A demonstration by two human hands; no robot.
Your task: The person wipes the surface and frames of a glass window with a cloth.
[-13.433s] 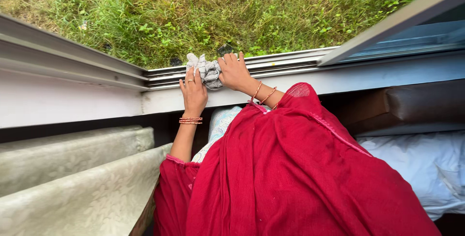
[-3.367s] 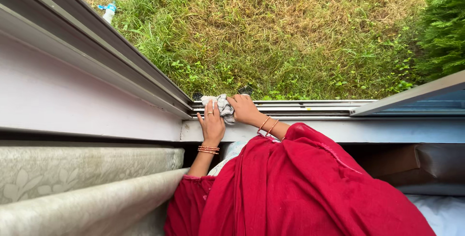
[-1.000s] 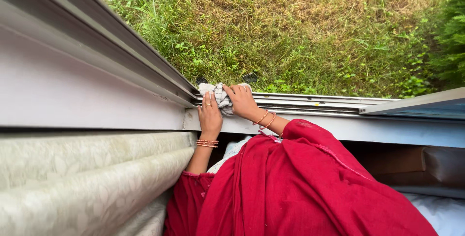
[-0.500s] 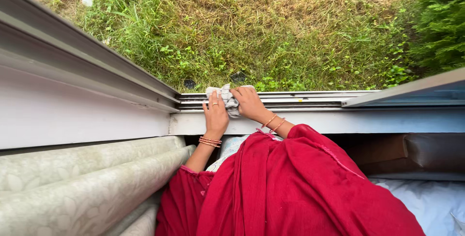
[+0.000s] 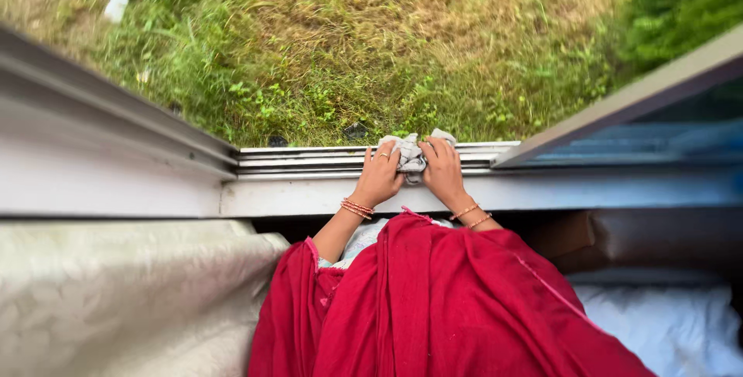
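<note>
Grey rag [image 5: 409,152] bunched on the window track [image 5: 309,162], we see our left hand [image 5: 378,181] and right hand [image 5: 443,172] both pinching it, green grass [image 5: 348,52] below.

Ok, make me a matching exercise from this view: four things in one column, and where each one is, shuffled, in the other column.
Things:
1. grey cloth
2. plastic bottle
3. red garment
4. window track

Places:
A. lying far off in the grass, upper left
B. draped over the person's lap, bottom centre
C. bunched between the left hand and the right hand
D. running along the sill under the cloth

Pairs: 1-C, 2-A, 3-B, 4-D
</note>
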